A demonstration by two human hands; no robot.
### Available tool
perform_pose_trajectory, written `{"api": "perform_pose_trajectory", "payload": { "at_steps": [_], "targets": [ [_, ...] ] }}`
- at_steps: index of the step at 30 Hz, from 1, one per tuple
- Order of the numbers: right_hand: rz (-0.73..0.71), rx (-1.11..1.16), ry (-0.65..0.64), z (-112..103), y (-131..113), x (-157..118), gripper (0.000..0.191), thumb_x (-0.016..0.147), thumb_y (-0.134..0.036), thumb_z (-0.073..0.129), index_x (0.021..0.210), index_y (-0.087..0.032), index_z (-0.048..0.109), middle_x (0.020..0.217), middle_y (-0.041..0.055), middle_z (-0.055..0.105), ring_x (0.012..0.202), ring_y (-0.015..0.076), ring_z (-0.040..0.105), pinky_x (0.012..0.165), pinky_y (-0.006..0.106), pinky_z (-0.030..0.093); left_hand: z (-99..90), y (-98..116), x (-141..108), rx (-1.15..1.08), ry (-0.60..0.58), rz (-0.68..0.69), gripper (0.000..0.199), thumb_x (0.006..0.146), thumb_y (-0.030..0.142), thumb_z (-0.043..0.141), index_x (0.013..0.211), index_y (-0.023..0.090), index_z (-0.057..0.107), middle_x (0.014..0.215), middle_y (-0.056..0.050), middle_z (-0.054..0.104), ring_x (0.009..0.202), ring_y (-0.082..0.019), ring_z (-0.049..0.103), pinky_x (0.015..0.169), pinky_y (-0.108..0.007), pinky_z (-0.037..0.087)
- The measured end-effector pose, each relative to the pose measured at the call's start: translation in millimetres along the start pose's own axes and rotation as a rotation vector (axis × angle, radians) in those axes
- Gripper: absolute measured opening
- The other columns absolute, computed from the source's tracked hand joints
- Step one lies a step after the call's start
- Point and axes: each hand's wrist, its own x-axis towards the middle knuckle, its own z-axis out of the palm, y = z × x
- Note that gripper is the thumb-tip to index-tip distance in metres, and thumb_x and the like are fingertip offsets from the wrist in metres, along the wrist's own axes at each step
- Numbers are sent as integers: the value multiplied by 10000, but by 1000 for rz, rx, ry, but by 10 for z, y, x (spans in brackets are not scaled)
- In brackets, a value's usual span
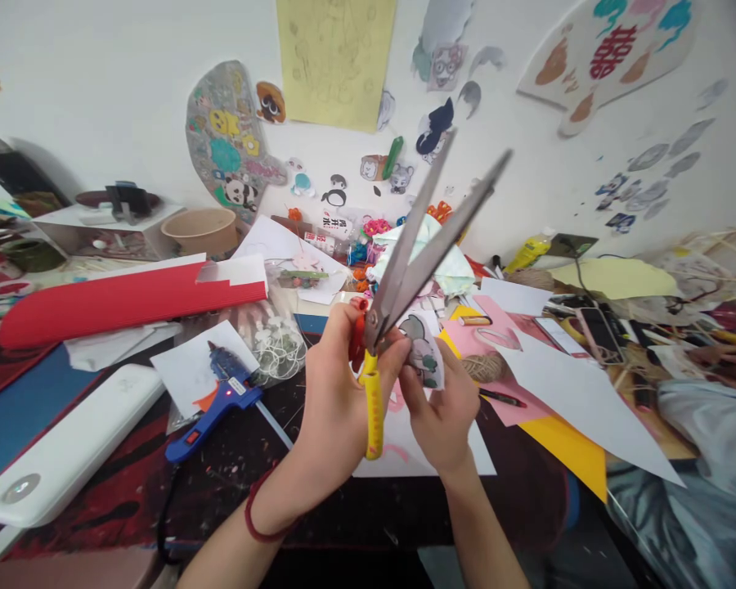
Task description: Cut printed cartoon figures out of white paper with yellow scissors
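My left hand is closed around a pair of scissors with one red and one yellow handle. The long metal blades point up and away and stand apart, with only air between them. Between the fingers of my right hand is a small paper cutout with a grey and green drawing on it. My left fingertips come close to the cutout's left edge; whether they touch it I cannot tell. Below both hands a white sheet with pink marks lies on the dark table.
To the left are a blue glue gun on white paper, a long white device and red corrugated card. On the right lie twine, a black pen, coloured paper and a phone. Another person's sleeve is at far right.
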Motion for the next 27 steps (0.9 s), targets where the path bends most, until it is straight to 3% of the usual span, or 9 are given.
{"api": "perform_pose_trajectory", "payload": {
  "at_steps": [5,9,14,17,22,27],
  "targets": [
    [184,50,35,-99,-110,48,76,897,-213,644,844,-195,695,714,-16,671,617,111,588,587,236,476,18,-51,-28,71,-15,22,263,855,273,704,937,241,456,817,39,572,594,-87,389,552,-232,349],
    [157,-7,95,-98,-161,47,134,885,-172,657,763,-179,712,676,-7,672,584,105,564,546,240,434,44,-81,-50,55,-17,23,264,865,282,695,960,242,452,830,32,561,631,-96,403,570,-231,373],
    [157,-55,180,-81,-187,41,222,872,-154,663,654,-172,625,551,-48,505,495,74,426,467,237,326,42,-73,-59,80,14,13,267,878,271,682,888,238,417,834,32,579,635,-95,402,568,-241,358],
    [176,-50,269,-115,-198,50,270,857,-148,671,616,-177,553,534,-60,402,498,71,356,465,243,283,33,-40,-44,78,47,21,243,876,249,682,893,236,440,833,35,604,635,-91,433,583,-241,375],
    [249,6,313,-160,-174,37,372,860,-186,667,568,-180,437,561,-56,263,530,73,247,481,261,209,29,12,-5,38,150,34,284,833,215,723,830,228,439,793,54,616,591,-72,464,579,-233,389],
    [381,153,404,-187,-55,-7,460,862,-284,680,562,-195,343,597,-60,173,553,73,185,495,258,207,-43,-93,47,51,207,17,314,795,233,749,816,228,436,784,46,619,591,-78,491,565,-232,386]
  ]
}}
